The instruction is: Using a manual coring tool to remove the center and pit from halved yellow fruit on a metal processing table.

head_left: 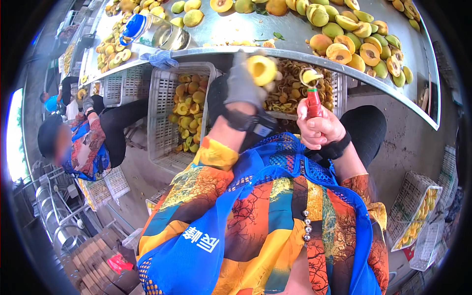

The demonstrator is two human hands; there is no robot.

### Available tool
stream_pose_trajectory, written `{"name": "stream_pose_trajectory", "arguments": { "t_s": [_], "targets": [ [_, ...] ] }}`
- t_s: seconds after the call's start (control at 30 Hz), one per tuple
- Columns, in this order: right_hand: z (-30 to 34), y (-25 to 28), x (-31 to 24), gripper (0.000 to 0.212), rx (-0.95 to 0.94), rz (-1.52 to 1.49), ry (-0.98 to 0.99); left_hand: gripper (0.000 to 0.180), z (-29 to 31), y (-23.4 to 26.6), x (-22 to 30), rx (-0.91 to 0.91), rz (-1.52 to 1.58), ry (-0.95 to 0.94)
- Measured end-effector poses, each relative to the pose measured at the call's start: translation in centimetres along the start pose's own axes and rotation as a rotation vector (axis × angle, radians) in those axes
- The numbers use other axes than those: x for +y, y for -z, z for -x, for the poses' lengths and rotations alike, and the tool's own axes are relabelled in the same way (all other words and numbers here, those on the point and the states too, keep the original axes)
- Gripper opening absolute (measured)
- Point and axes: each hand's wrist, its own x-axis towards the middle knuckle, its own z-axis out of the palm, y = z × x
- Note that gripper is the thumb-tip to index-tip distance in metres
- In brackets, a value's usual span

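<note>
My left hand (242,86), in a grey glove and blurred by motion, holds a yellow peach half (262,70) with its cut face showing, just off the table's near edge. To its right my bare right hand (320,127) is wrapped round the red handle of a pitting tool (313,101). A metal loop tops that tool, and a pale yellow piece of fruit (310,76) sits at the loop. Below both hands stands a crate of brown pits and scraps (287,91). Whole and halved peaches (369,54) are heaped on the metal table (236,34).
Left of my knees is a white crate (156,113) of peach halves. A clear jug with a blue lid (167,37) and a blue-grey glove (161,59) lie along the table. Another person (91,142) sits at left. More crates (415,206) stand at right.
</note>
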Motion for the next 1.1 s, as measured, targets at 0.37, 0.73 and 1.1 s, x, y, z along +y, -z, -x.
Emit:
{"name": "stream_pose_trajectory", "arguments": {
  "t_s": [0.37,0.73,1.1],
  "targets": [
    [0.5,3.3,1.5,0.029,0.832,1.642,0.010,0.037,-2.9,7.9,1.6,0.154,-0.759,-0.447],
    [4.4,-0.2,1.7,0.033,1.136,1.444,0.393,0.031,-8.8,-15.4,-0.5,-0.541,-0.986,-0.824],
    [1.3,1.0,-5.4,0.052,0.800,1.525,0.808,0.039,-2.3,-6.1,10.0,-1.033,-0.591,-0.131]
  ]
}}
